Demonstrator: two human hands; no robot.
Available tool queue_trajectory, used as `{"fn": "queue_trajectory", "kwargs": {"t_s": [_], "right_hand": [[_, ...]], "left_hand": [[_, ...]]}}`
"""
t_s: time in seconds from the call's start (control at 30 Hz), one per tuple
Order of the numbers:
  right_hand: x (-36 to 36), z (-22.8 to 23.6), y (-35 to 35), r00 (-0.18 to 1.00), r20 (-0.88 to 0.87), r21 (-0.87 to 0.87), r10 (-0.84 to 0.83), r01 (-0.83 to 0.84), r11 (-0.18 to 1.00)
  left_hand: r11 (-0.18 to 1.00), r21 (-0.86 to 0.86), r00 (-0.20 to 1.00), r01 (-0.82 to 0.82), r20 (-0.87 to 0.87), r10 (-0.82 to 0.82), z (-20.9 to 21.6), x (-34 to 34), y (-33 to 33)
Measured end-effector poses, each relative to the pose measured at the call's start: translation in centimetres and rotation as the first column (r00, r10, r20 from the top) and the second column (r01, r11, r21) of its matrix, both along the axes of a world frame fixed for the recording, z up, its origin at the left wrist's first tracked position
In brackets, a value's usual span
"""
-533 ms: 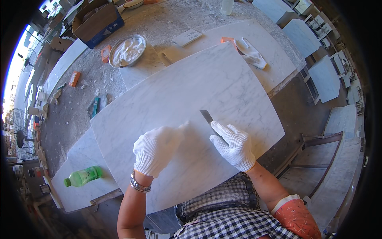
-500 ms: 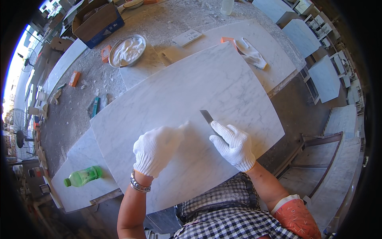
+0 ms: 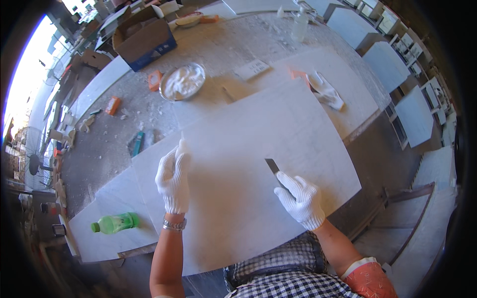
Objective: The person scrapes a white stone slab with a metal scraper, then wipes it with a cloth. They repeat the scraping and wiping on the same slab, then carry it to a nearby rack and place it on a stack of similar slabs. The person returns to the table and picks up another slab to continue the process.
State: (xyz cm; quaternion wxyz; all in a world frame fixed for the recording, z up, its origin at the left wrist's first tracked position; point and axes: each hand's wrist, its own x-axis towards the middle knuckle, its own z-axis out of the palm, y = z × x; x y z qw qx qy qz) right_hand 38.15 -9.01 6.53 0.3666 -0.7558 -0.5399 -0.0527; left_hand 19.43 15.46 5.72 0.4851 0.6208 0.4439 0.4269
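A white slab with grey veins (image 3: 238, 134) lies before me, and both my hands, in white knit gloves, are over it. My right hand (image 3: 302, 201) holds a flat dark metal scraper blade (image 3: 272, 165) near the slab's right part; the blade's angled end points up and left beyond my fingers. Over the slab's left part is my left hand (image 3: 173, 181), its fingers drawn together and pointing away from me. A small whitish bit shows at those fingertips; whether it is a fingertip or something pinched cannot be made out.
Left of the slab lies a green bottle (image 3: 117, 223) on another slab. Beyond are a round metal bowl of white material (image 3: 183, 82), a cardboard box (image 3: 144, 39), orange blocks (image 3: 113, 105), a teal tool (image 3: 138, 143) and a spare white glove (image 3: 325, 90). More slabs (image 3: 415, 114) stand at right.
My left hand has moved left and away from me, from the slab's middle to its left part. My right hand keeps the blade and stays over the right part. The whole view has shifted.
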Motion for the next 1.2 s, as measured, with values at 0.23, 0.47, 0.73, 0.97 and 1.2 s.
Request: {"fn": "queue_trajectory", "kwargs": {"t_s": [0.23,0.47,0.73,0.97,1.2], "right_hand": [[-0.2,0.4,0.1,0.999,-0.033,-0.052,-0.04,0.039,0.998],[-0.1,0.4,0.0,1.0,0.01,-0.037,-0.025,0.025,0.999],[-0.3,-0.2,0.0,0.999,0.01,-0.011,-0.042,0.042,0.999],[-0.1,-0.1,0.1,1.0,0.011,-0.044,-0.012,0.012,0.999],[-0.1,-0.2,-0.2,1.0,0.009,-0.06,-0.019,0.02,0.998]], "left_hand": [[0.945,0.32,0.959,0.06,-0.281,0.034,-1.4,3.7,7.6],[0.941,0.313,0.88,0.125,-0.473,0.041,-2.8,6.9,9.8],[0.913,0.382,0.939,0.145,-0.344,-0.005,-3.3,6.1,9.8],[0.962,0.255,0.951,0.094,-0.309,-0.011,-2.0,6.0,8.7],[0.967,0.252,0.998,0.031,-0.052,-0.018,-1.7,6.1,9.0]]}}
